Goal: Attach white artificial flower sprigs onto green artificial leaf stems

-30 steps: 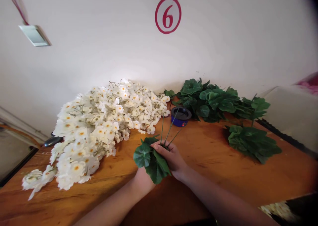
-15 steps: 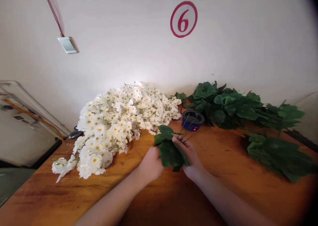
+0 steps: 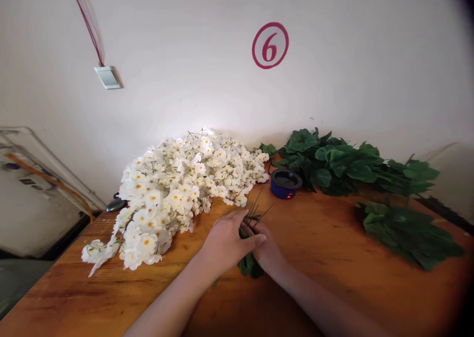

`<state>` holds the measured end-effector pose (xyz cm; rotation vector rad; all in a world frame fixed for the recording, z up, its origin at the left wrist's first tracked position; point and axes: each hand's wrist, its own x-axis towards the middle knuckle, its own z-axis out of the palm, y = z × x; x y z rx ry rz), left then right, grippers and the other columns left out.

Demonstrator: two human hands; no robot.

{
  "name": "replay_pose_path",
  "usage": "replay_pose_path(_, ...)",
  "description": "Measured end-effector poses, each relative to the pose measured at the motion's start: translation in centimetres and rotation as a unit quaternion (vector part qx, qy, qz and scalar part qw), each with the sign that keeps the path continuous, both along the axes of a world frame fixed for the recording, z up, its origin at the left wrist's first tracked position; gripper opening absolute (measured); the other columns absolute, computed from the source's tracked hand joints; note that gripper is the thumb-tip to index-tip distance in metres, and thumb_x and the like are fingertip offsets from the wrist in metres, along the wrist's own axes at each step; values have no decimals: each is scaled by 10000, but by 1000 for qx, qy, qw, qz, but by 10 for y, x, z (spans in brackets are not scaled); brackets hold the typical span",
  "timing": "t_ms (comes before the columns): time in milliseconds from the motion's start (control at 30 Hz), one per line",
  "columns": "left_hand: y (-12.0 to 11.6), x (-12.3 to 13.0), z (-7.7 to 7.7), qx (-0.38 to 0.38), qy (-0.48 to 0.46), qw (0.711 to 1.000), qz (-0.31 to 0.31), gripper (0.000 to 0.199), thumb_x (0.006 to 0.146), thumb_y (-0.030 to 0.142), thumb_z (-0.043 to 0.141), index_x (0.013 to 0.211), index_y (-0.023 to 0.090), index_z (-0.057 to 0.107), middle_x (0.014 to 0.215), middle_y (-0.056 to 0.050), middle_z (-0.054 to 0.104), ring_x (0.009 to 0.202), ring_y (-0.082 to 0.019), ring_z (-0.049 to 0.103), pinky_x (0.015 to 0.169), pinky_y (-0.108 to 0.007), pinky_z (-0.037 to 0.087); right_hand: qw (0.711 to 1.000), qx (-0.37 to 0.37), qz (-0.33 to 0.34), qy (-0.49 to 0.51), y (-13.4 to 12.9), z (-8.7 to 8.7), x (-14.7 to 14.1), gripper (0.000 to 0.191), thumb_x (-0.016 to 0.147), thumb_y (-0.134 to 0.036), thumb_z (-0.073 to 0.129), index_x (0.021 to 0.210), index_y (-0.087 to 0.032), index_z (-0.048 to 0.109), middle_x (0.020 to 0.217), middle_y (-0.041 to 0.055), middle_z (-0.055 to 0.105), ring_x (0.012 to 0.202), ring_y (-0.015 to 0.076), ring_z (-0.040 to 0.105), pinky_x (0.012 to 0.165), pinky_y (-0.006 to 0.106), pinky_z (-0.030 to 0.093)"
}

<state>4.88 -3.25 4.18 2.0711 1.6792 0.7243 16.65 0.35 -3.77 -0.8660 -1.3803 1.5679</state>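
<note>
Over the wooden table, a small bunch of green artificial leaves (image 3: 249, 267) is gripped between both hands, its thin stems pointing up and away from me. My left hand (image 3: 230, 236) wraps over the bunch, thumb laid across it. My right hand (image 3: 267, 248) closes on it from the right side, its fingers partly hidden behind the left hand. Leaf blades hang below the hands. Just beyond the stem tips stands a round blue pot with a black rim (image 3: 286, 183) and a lit red light.
White artificial flowers (image 3: 174, 194) are heaped at the left and back of the table (image 3: 318, 287). Green leaf bunches (image 3: 344, 162) lie at the back right, with another leaf bunch (image 3: 411, 233) nearer. A dark rounded object (image 3: 116, 205) sits at the left edge. A wall rises behind.
The leaf bunch has come lower and closer to me. My left hand has moved over the top of it, covering most of the leaves. The view has tilted up slightly.
</note>
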Motion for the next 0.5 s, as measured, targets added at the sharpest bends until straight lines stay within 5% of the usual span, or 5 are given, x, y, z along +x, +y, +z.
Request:
replay_pose_path(133,5,-12,-6,-22,4,1000,-13,594,768,631,661,1217,244,641,1174,-72,676,1092,-271,632,963,-394,491,996,34,-24,-78,12,11,20,533,830,-699,536,1001,-226,710,1062,81,715,1079,274,622,972,422,450)
replay_pose_path(267,8,-17,-14,-29,107,993,32,522,717,548,731,1141,247,685,1099,-85,671,1062,-309,623,926,-434,483,969,37,-9,-243,6,50,45,687,923,-712,259,972,-200,715,959,109,734,942,290,666,841,437,481)
replay_pose_path(400,11,-12,-28,-28,165,985,43,396,735,453,707,1063,231,712,1099,-105,658,1093,-338,600,956,-488,456,821,266,-142,-484,-5,100,40,441,931,-548,447,1039,-215,716,957,138,735,938,319,660,809,426,452)
replay_pose_path(500,11,-10,-32,-18,166,985,43,428,729,458,699,1083,218,702,1140,-118,648,1132,-355,575,986,-515,434,761,412,-64,-498,19,120,8,319,930,-237,450,1151,-261,678,1063,89,719,964,258,650,783,352,460)
